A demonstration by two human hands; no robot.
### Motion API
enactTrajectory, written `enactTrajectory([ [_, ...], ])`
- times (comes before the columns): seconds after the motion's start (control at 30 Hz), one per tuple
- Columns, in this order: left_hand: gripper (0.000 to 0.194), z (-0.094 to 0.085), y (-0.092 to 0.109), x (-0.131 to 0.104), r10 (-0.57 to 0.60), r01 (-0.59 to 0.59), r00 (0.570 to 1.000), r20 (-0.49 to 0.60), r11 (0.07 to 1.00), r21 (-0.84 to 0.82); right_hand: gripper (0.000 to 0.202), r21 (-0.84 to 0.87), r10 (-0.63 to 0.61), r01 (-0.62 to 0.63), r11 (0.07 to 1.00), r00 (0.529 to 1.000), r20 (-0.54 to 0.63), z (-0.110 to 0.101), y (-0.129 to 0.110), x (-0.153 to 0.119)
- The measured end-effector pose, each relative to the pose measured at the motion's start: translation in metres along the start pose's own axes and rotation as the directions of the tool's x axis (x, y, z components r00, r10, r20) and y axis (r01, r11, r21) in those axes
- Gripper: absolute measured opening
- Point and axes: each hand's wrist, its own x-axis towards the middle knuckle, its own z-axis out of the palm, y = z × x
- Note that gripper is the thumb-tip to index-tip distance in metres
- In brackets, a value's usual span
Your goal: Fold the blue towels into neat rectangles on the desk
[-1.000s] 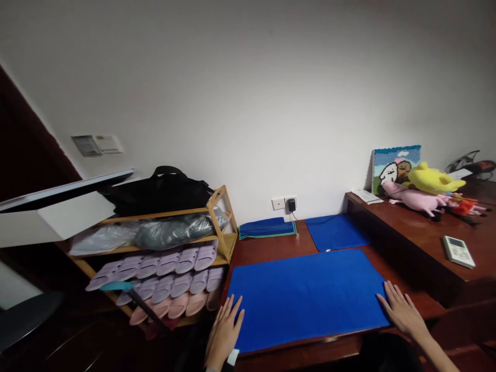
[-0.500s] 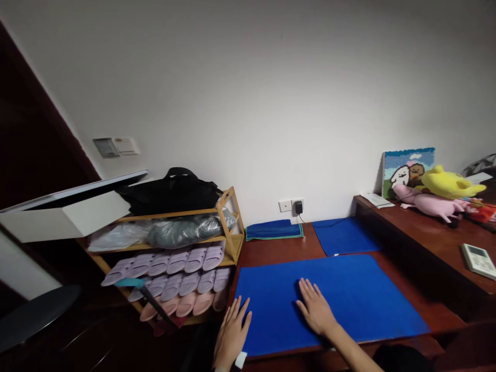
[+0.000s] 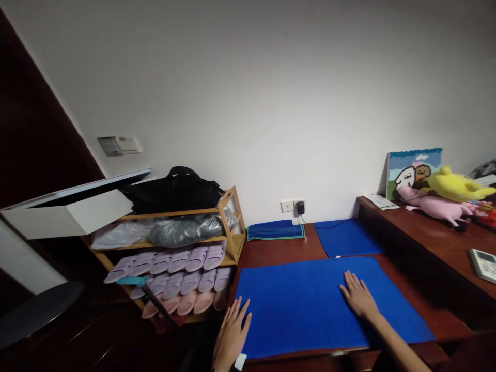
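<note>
A large blue cloth [image 3: 294,305] lies spread flat on the reddish-brown table [image 3: 279,253]. My left hand [image 3: 233,328] rests at the cloth's left edge, fingers stretched out, holding nothing. On the right half of the cloth lies my right hand [image 3: 360,297], palm down with its fingers spread. A small white tag [image 3: 240,361] shows by my left wrist. Behind the large cloth is a second blue cloth [image 3: 346,238], and a folded blue cloth with green edging [image 3: 276,230] sits against the wall.
At left stands a wooden shoe rack [image 3: 232,248] with several lilac slippers [image 3: 178,258] and a black bag [image 3: 176,191] on top. A raised ledge at right holds plush toys [image 3: 437,204] and a white remote-like device [image 3: 484,264]. A black plug [image 3: 300,207] sits in the wall socket.
My right hand has slid to the right across the large blue cloth. My left hand stays at the left edge. The view has shifted slightly.
</note>
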Motion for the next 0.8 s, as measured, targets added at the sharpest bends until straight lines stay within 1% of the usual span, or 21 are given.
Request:
enactTrajectory([
  [0.07,0.052,0.0,0.0,0.001,0.003,-0.003,1.0,0.004,1.0,0.009,0.081,-0.023,0.095,-0.095,0.995,0.995,-0.028,-0.005,0.053,0.001],
  [0.13,0.052,-0.001,0.0,0.001,0.007,-0.008,1.0,0.004,1.0,0.022,0.082,-0.03,0.147,-0.148,0.988,0.988,-0.049,-0.011,0.095,-0.001],
  [0.2,0.053,-0.001,-0.001,0.001,0.014,-0.014,1.0,0.008,0.999,0.039,0.084,-0.029,0.169,-0.171,0.985,0.984,-0.056,-0.017,0.122,-0.004],
  [0.27,0.054,-0.001,-0.002,0.002,0.019,-0.02,1.0,0.012,0.998,0.058,0.087,-0.026,0.18,-0.181,0.983,0.982,-0.057,-0.02,0.134,-0.008],
  [0.37,0.055,-0.002,-0.003,0.003,0.027,-0.029,0.999,0.031,0.996,0.08,0.09,-0.034,0.186,-0.187,0.982,0.982,-0.045,-0.022,0.134,-0.011],
  [0.43,0.056,-0.004,-0.004,0.005,0.019,-0.025,0.998,0.067,0.997,0.08,0.089,-0.038,0.192,-0.193,0.981,0.981,-0.037,-0.023,0.131,-0.011],
  [0.57,0.055,-0.014,-0.006,0.014,-0.035,0.028,0.985,0.169,0.999,0.041,0.083,-0.036,0.226,-0.227,0.973,0.974,-0.029,-0.024,0.131,-0.009],
  [0.63,0.054,-0.02,-0.008,0.021,-0.069,0.063,0.982,0.176,0.997,0.04,0.081,-0.042,0.241,-0.242,0.969,0.97,-0.03,-0.025,0.127,-0.006],
  [0.7,0.053,-0.024,-0.009,0.033,-0.084,0.077,0.986,0.147,0.996,0.052,0.08,-0.052,0.228,-0.23,0.972,0.972,-0.053,-0.026,0.111,-0.001],
  [0.73,0.052,-0.026,-0.008,0.041,-0.084,0.077,0.988,0.131,0.995,0.059,0.08,-0.055,0.204,-0.208,0.977,0.977,-0.068,-0.027,0.097,0.002],
  [0.8,0.052,-0.025,-0.007,0.059,-0.074,0.067,0.991,0.115,0.996,0.067,0.079,-0.039,0.105,-0.109,0.993,0.991,-0.086,-0.029,0.055,0.011],
])
